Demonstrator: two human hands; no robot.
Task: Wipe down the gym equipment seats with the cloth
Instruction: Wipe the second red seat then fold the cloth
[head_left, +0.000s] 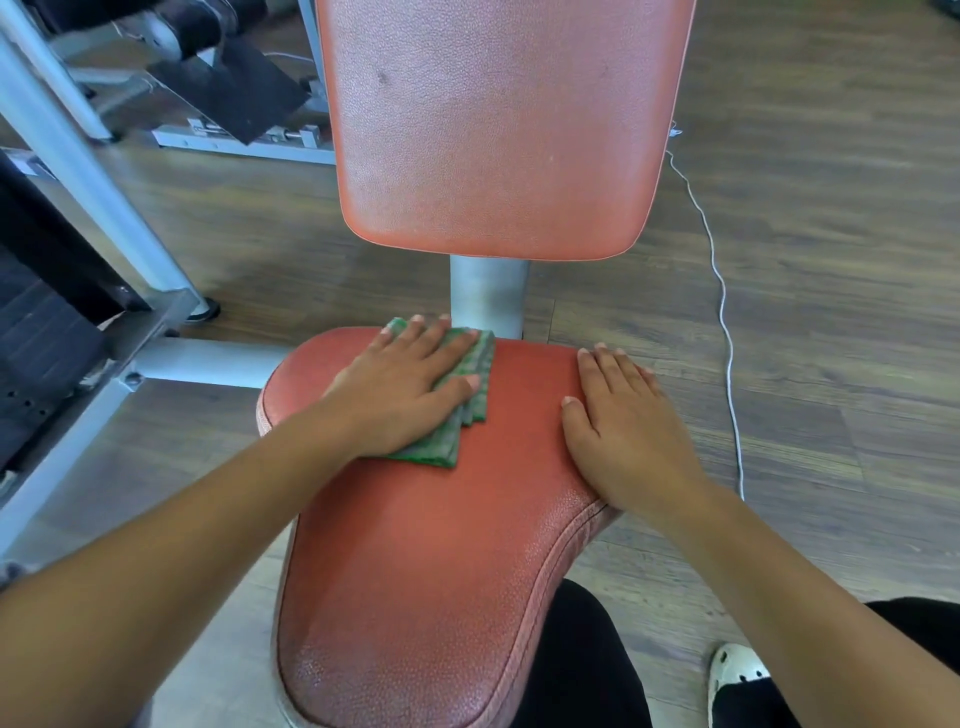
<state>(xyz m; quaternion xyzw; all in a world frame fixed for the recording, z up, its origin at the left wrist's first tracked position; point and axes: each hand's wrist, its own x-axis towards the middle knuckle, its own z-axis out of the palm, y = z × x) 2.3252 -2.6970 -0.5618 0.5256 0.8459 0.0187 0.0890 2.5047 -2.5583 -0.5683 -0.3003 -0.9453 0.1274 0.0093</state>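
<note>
Here the left hand (400, 384) presses a folded green cloth (467, 395) flat onto the far left part of the red seat (441, 571), fingers straight and slightly spread. The right hand (623, 431) rests flat on the seat's right edge, fingers straight, close together.

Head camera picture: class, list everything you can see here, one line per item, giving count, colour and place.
seat: one, red-orange, centre, near
backrest: one, red-orange, upright beyond the seat
cloth: one, green, folded, on the seat's far left part
post: one, grey metal, between seat and backrest
frame: one, grey metal, left side
cable: one, white, trailing over the floor on the right
floor: one, brown wood pattern, all around
shoe: one, white, bottom right
trousers: one pair, black, bottom edge
left hand: one, flat, pressing on the cloth
right hand: one, flat, resting on the seat's right edge
</note>
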